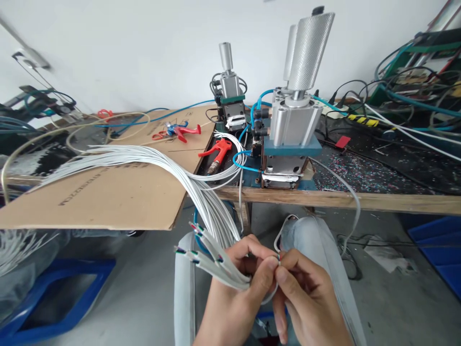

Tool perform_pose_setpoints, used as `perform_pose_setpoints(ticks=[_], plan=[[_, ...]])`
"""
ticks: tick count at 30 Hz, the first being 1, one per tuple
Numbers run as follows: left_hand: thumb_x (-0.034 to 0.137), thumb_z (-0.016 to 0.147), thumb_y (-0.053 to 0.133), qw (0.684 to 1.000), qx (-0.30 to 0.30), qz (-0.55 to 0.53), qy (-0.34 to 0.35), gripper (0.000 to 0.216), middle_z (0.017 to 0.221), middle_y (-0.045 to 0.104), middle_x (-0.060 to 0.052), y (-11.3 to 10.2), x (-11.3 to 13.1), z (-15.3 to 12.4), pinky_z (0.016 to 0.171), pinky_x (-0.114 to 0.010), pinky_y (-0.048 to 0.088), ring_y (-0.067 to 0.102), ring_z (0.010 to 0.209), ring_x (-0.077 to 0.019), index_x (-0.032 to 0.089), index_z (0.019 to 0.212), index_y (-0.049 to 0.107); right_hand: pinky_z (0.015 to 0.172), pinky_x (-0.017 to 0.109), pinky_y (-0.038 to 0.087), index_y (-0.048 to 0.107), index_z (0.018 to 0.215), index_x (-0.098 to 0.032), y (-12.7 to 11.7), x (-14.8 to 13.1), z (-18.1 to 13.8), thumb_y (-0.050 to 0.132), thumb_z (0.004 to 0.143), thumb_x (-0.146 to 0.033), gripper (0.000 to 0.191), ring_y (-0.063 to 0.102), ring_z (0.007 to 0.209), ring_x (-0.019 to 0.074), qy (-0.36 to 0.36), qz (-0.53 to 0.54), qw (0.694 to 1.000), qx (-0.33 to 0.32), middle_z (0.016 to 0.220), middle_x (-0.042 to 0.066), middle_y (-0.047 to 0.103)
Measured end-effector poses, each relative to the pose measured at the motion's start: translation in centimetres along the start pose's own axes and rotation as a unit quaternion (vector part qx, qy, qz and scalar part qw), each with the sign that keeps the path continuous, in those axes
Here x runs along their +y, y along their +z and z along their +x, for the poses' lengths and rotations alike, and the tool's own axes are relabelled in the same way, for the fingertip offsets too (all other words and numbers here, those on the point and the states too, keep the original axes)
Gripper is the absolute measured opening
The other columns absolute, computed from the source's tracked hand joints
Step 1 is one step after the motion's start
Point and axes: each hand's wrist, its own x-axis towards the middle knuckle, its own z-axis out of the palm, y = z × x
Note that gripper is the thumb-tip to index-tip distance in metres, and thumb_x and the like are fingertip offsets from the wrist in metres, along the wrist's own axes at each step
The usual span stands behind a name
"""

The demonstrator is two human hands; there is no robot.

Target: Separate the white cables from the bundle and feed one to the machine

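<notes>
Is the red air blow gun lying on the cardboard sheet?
No, the red air blow gun lies on the dark bench surface just right of the cardboard sheet, beside the white cables.

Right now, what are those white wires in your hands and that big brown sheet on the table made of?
The white cables look plastic-coated: smooth, slightly glossy, bending easily, with thin coloured wires poking from the cut ends. The left hand grips the bunch; the right hand pinches one end. The brown sheet looks like matte cardboard, flat with printed letters.
</notes>
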Motion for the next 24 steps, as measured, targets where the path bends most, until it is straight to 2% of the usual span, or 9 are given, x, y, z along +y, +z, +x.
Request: perform_pose_setpoints(ticks=[8, 14, 16, 18, 19, 20, 21, 23, 24], plan=[[0.044, 0.095, 0.075, 0.995, -0.084, 0.009, -0.049, 0.028, 0.071, 0.059, 0.002, -1.2, 0.7, 0.4, 0.054, -0.019, 0.042, 0.054, 0.061, -0.0112, 0.018, 0.09, 0.065, 0.037, 0.011, 0.036, 0.065, 0.074, -0.018, -0.6, -1.3, 0.4, 0.083, 0.09, -0.057, 0.045, 0.053, 0.036, 0.005, 0.033, -0.029, 0.998, -0.042, 0.048, -0.005, 0.059], [0.033, 0.094, 0.074, 0.988, -0.119, 0.06, -0.084, 0.023, 0.067, 0.057, 0.003, -1.2, 2.0, 1.1, 0.054, -0.021, 0.043, 0.054, 0.06, -0.0116, 0.019, 0.083, 0.06, 0.042, 0.013, 0.038, 0.066, 0.076, -0.018, -0.7, -2.0, 0.3, 0.081, 0.09, -0.062, 0.048, 0.049, 0.038, 0.0043, 0.045, -0.09, 0.994, -0.048, 0.047, -0.006, 0.057], [0.033, 0.093, 0.074, 0.987, -0.122, 0.07, -0.079, 0.024, 0.065, 0.055, 0.004, -1.1, 2.4, 1.5, 0.051, -0.02, 0.041, 0.053, 0.056, -0.011, 0.019, 0.081, 0.06, 0.043, 0.013, 0.041, 0.069, 0.089, -0.02, -1.0, -1.9, 0.1, 0.081, 0.093, -0.055, 0.037, 0.054, 0.041, 0.0045, 0.011, -0.107, 0.994, -0.021, 0.058, -0.004, 0.065], [0.033, 0.095, 0.071, 0.99, -0.111, 0.065, -0.066, 0.024, 0.064, 0.056, 0.004, -1.0, 2.6, 1.8, 0.051, -0.019, 0.043, 0.054, 0.055, -0.0107, 0.019, 0.079, 0.059, 0.045, 0.014, 0.045, 0.07, 0.107, -0.027, -1.4, -1.9, 0.0, 0.073, 0.102, -0.04, 0.014, 0.06, 0.046, 0.0059, -0.102, -0.161, 0.982, -0.008, 0.074, -0.004, 0.074], [0.032, 0.096, 0.07, 0.992, -0.101, 0.059, -0.055, 0.025, 0.065, 0.058, 0.003, -0.9, 2.7, 2.0, 0.052, -0.018, 0.044, 0.056, 0.056, -0.0103, 0.019, 0.078, 0.059, 0.048, 0.015, 0.05, 0.069, 0.114, -0.03, -1.7, -1.9, 0.0, 0.067, 0.106, -0.03, 0.009, 0.066, 0.052, 0.0075, -0.185, -0.216, 0.958, -0.02, 0.082, -0.003, 0.077], [0.031, 0.096, 0.07, 0.994, -0.088, 0.051, -0.045, 0.026, 0.066, 0.06, 0.003, -0.8, 2.6, 2.1, 0.054, -0.017, 0.044, 0.056, 0.057, -0.0096, 0.019, 0.076, 0.059, 0.054, 0.018, 0.055, 0.07, 0.119, -0.031, -2.0, -1.9, 0.0, 0.061, 0.107, -0.02, 0.019, 0.071, 0.06, 0.0096, -0.274, -0.283, 0.918, -0.041, 0.09, -0.001, 0.079], [0.029, 0.096, 0.071, 0.995, -0.076, 0.043, -0.039, 0.027, 0.067, 0.06, 0.003, -0.7, 2.6, 2.2, 0.055, -0.016, 0.043, 0.054, 0.058, -0.0087, 0.018, 0.075, 0.059, 0.062, 0.02, 0.06, 0.071, 0.12, -0.029, -2.4, -2.0, 0.2, 0.057, 0.105, -0.011, 0.027, 0.075, 0.07, 0.0117, -0.355, -0.351, 0.864, -0.064, 0.096, 0.001, 0.081], [0.03, 0.097, 0.072, 0.998, -0.056, 0.019, -0.039, 0.028, 0.065, 0.059, 0.003, -0.4, 2.2, 2.3, 0.054, -0.016, 0.041, 0.051, 0.058, -0.0079, 0.018, 0.074, 0.06, 0.078, 0.025, 0.065, 0.072, 0.124, -0.023, -3.1, -2.3, 0.5, 0.057, 0.1, 0.001, 0.038, 0.079, 0.091, 0.0159, -0.458, -0.461, 0.755, -0.091, 0.111, 0.004, 0.081], [0.031, 0.097, 0.073, 0.998, -0.047, -0.001, -0.038, 0.028, 0.064, 0.057, 0.004, -0.2, 2.0, 2.4, 0.051, -0.015, 0.039, 0.048, 0.056, -0.0074, 0.018, 0.075, 0.061, 0.086, 0.027, 0.065, 0.071, 0.128, -0.021, -3.4, -2.5, 0.8, 0.058, 0.098, 0.003, 0.041, 0.079, 0.101, 0.0179, -0.484, -0.499, 0.713, -0.091, 0.117, 0.005, 0.081]])
